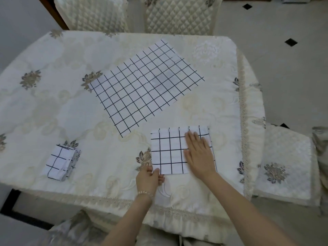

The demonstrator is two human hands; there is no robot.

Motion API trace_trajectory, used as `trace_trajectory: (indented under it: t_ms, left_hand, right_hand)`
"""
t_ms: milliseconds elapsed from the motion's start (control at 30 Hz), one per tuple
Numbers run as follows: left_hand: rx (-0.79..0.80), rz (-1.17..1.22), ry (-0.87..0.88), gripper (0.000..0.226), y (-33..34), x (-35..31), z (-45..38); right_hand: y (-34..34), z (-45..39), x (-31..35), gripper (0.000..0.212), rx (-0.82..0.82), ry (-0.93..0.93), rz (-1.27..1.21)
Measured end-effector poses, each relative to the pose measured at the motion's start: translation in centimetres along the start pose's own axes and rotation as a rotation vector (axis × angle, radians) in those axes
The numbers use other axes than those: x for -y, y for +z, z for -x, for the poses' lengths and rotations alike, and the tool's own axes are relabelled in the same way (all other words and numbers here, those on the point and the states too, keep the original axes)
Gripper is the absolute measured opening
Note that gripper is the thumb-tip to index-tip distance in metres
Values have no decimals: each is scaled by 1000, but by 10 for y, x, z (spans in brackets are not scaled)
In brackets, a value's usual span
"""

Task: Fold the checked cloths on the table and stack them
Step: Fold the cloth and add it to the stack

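Note:
A half-folded white cloth with black checks [170, 150] lies near the table's front edge. My left hand [150, 178] pinches its near left corner. My right hand [199, 153] lies flat on its right half, fingers straight. Behind it a larger checked cloth [145, 86] is spread flat, turned at an angle, in the middle of the table. At the front left sits a small stack of folded checked cloths [61, 160].
The table [53, 103] wears a cream embroidered tablecloth with flower motifs. Two quilted chairs [177, 15] stand at the far side. A cushioned seat [282, 166] is at the right. Tiled floor lies beyond on the right.

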State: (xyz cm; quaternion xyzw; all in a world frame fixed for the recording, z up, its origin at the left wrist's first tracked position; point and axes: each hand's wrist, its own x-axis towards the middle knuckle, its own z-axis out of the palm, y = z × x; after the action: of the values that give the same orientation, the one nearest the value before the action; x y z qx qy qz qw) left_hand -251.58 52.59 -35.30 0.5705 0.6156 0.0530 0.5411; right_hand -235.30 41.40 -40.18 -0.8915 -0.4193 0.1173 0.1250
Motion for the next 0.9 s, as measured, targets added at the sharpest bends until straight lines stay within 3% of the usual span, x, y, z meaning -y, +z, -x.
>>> trace_trajectory:
  t_ms: [100,300,467,600,733,800,900]
  left_hand:
    - [3,-7,2,16,1,-1,0]
    - [16,-10,8,15,0,-1,0]
    - [30,-52,133,13,-6,-7,8]
    - [-64,-275,434,19,-9,-27,34]
    - [-101,-458,673,19,2,-44,54]
    - [-115,-540,782,15,14,-48,63]
    - [-46,-622,875,11,33,-50,72]
  right_hand:
    - [-12,5,-32,60,-12,76,9]
    - [-16,7,-32,63,11,101,7]
    - [-26,4,-31,67,59,93,-27]
    - [-51,16,-6,58,-85,144,-412]
    - [-73,26,30,30,-65,335,-931]
    - [-81,24,38,18,-52,411,-1076]
    - [-84,22,35,23,-14,460,-1104]
